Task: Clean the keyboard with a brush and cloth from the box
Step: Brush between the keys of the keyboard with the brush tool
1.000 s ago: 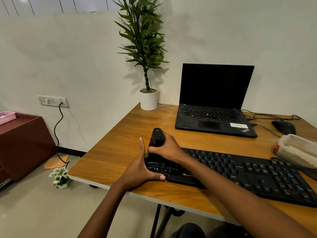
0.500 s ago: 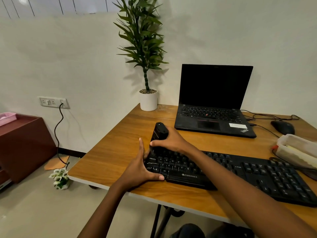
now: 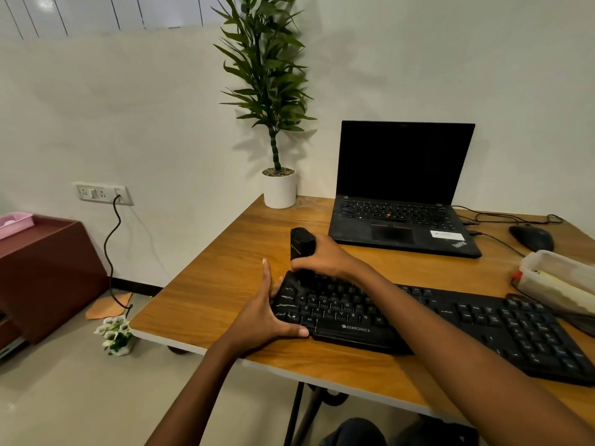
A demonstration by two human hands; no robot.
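From my station I see the black keyboard (image 3: 418, 320) lying across the near part of the wooden table (image 3: 225, 278), with its left end close to the table's left edge. The left hand (image 3: 267, 313) braces that end, fingers straight up against the side and thumb laid along the front rim. The right hand (image 3: 325, 259) is curled tight round a black brush (image 3: 302, 244), which it holds upright over the far-left corner of the keys. I cannot tell whether the bristles touch. The clear plastic box (image 3: 557, 278) sits at the right edge behind the keyboard, beside a mouse (image 3: 531, 238). A dark laptop (image 3: 402, 188) stands open further back.
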